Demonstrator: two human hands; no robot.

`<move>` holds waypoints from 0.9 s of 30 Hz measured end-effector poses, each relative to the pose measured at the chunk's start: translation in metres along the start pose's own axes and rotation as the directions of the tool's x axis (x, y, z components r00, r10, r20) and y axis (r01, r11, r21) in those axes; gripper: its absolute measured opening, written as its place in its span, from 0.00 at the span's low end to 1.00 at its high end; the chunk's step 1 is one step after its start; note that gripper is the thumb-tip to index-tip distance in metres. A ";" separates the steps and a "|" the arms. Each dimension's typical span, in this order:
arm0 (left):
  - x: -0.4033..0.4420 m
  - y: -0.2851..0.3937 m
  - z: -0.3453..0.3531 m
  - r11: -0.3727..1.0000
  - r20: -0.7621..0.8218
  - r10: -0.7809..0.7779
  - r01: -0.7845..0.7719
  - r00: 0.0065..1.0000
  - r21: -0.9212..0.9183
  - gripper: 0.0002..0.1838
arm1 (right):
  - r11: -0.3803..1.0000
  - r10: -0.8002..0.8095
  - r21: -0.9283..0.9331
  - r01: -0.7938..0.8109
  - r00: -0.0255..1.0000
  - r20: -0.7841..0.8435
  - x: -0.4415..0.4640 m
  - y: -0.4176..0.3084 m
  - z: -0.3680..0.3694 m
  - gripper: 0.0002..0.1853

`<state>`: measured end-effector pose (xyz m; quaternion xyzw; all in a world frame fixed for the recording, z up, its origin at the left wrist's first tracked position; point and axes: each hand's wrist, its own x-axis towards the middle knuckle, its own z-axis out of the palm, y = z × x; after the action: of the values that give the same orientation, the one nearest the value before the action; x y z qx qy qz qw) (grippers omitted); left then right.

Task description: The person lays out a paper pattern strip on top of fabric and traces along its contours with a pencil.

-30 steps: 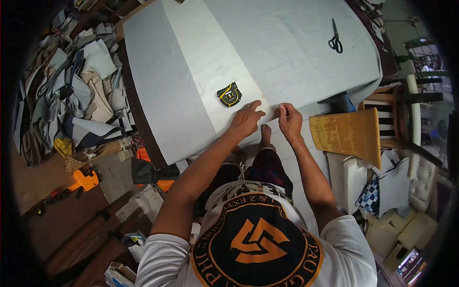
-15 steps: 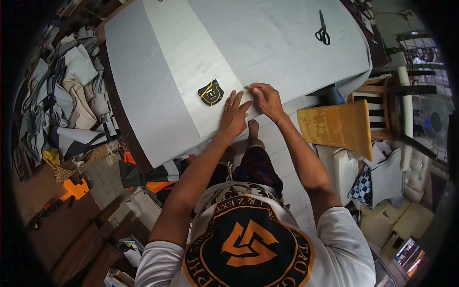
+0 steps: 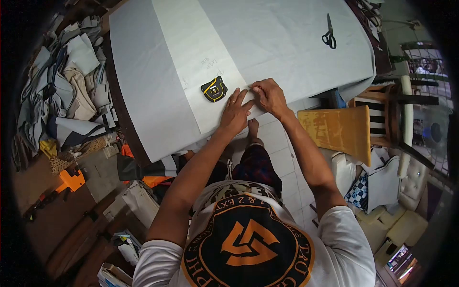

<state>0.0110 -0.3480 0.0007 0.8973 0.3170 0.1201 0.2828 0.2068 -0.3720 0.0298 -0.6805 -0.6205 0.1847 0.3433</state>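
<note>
Your right hand has just drawn in beside your left hand, so both now work at one spot on the near right edge of the pale strip, which lies across the grey cloth. Your left hand rests on the strip, fingers loosely spread, gripping nothing. Your right finger and thumb are pinched together at that edge; whether anything sits between them cannot be told. The tape measure lies on the strip, just past your left fingertips. Half a second ago a small yellowish tip showed at your right fingers, and the gap between your hands was a little wider
</note>
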 end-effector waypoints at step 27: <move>0.000 -0.004 0.007 0.999 0.002 -0.033 0.033 0.999 -0.001 0.28 | 0.999 0.012 -0.051 -0.015 0.998 -0.058 -0.055 -0.017 -0.009 0.04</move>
<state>0.0120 -0.3486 -0.0076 0.8919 0.3315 0.1146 0.2854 0.1919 -0.4272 0.0383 -0.6982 -0.6105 0.1511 0.3421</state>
